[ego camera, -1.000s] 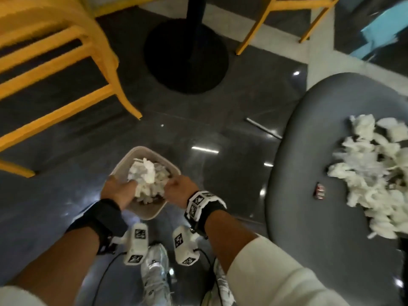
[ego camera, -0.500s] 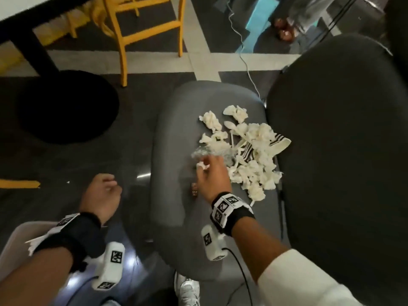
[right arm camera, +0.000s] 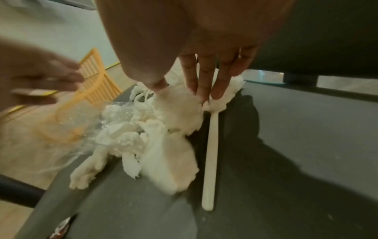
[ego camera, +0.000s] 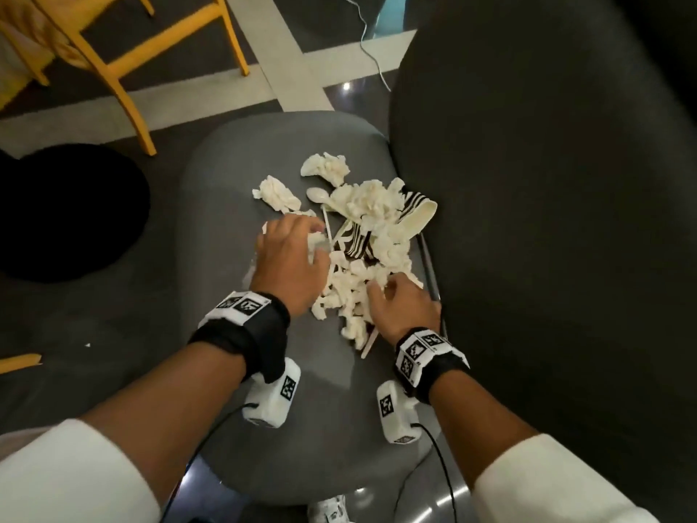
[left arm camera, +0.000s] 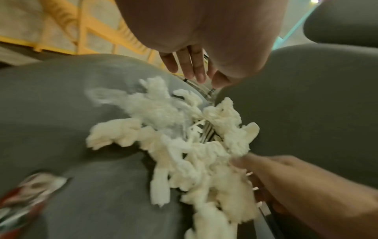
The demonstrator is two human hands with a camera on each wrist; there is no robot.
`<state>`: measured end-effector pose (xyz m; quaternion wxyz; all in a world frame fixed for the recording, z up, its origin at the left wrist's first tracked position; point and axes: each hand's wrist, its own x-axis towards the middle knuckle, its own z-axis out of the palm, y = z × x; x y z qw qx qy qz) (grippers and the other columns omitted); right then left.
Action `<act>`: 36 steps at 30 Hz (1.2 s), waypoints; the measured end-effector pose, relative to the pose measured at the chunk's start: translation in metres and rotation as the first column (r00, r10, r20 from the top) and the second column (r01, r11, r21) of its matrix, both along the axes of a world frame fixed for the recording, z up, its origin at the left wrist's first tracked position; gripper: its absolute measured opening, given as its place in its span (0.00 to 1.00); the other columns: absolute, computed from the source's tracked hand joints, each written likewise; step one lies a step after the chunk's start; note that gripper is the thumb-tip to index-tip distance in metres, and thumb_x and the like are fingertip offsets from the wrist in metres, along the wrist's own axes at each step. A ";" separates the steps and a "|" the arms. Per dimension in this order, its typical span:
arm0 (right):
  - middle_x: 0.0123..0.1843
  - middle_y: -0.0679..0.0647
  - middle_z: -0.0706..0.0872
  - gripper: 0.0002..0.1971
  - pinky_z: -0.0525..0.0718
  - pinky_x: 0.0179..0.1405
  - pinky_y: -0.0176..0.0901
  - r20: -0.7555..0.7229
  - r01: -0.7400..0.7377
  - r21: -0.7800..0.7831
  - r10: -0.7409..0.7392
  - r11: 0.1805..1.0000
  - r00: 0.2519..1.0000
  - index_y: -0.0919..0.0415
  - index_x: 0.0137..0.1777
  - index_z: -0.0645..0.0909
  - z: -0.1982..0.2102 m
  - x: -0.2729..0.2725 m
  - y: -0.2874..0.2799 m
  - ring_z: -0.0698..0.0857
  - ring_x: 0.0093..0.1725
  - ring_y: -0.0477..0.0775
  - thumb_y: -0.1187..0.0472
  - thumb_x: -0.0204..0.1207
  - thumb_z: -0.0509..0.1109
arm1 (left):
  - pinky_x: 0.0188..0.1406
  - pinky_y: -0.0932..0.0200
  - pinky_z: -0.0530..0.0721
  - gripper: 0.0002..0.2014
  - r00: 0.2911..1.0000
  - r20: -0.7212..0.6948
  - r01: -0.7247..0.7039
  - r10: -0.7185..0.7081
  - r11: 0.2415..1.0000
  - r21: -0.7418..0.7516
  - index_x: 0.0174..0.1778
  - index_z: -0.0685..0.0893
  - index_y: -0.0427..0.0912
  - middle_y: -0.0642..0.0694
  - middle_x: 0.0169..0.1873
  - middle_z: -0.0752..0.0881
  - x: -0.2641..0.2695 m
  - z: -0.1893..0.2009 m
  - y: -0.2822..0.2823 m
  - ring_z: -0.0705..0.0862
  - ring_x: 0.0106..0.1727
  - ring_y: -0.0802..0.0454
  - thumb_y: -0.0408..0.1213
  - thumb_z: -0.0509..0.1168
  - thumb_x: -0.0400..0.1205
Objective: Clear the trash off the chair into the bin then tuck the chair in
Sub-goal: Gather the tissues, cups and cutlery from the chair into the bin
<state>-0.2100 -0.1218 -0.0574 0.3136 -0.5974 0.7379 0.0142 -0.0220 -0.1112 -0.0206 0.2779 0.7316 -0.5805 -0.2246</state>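
Note:
A heap of crumpled white tissue (ego camera: 371, 205), striped wrappers (ego camera: 354, 245) and white plastic cutlery lies on the grey chair seat (ego camera: 226, 220). My left hand (ego camera: 301, 235) lies over the heap's left side, its fingers (left arm camera: 194, 67) fairly straight above the paper. My right hand (ego camera: 392, 292) is at the near right edge of the heap, and its straight fingers (right arm camera: 204, 87) press on tissue (right arm camera: 180, 113). A white utensil handle (right arm camera: 210, 153) lies beside that hand. A small red wrapper (left arm camera: 24, 194) sits alone on the seat's near left. The bin is out of view.
The chair's dark backrest (ego camera: 547, 220) rises close on the right. A yellow chair (ego camera: 124, 69) and a black round table base (ego camera: 56, 213) stand on the dark floor to the left. A white cable (ego camera: 371, 50) runs across the floor beyond.
A second ago both hands were at the bin with tissue. The right hand then reached the heap, and now the left hand has joined it on the chair.

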 end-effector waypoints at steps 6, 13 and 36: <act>0.63 0.57 0.86 0.17 0.80 0.67 0.60 0.000 -0.089 0.096 0.090 0.991 0.996 0.52 0.54 0.81 0.010 0.003 -0.008 0.82 0.66 0.67 0.43 0.73 0.63 | 0.63 0.45 0.73 0.13 0.958 0.095 0.271 -0.269 0.963 -0.002 0.58 0.82 0.45 0.46 0.54 0.83 -0.068 -0.001 -0.071 0.77 0.59 0.43 0.41 0.63 0.79; 0.68 0.56 0.77 0.20 0.80 0.68 0.60 0.039 -0.178 0.063 0.176 0.982 0.984 0.51 0.65 0.76 -0.001 -0.020 0.001 0.80 0.68 0.65 0.59 0.73 0.72 | 0.62 0.44 0.72 0.25 0.846 0.436 0.219 -0.308 0.945 0.243 0.65 0.78 0.44 0.40 0.63 0.79 -0.128 -0.025 -0.135 0.75 0.66 0.38 0.59 0.64 0.79; 0.65 0.59 0.85 0.15 0.72 0.69 0.64 -0.215 -0.295 -0.149 0.261 0.944 0.941 0.57 0.66 0.77 0.002 0.006 -0.060 0.79 0.68 0.66 0.54 0.82 0.62 | 0.50 0.54 0.86 0.10 0.856 -0.372 -0.413 0.359 0.908 -0.074 0.52 0.84 0.44 0.53 0.43 0.87 0.017 0.016 -0.084 0.86 0.46 0.55 0.41 0.58 0.84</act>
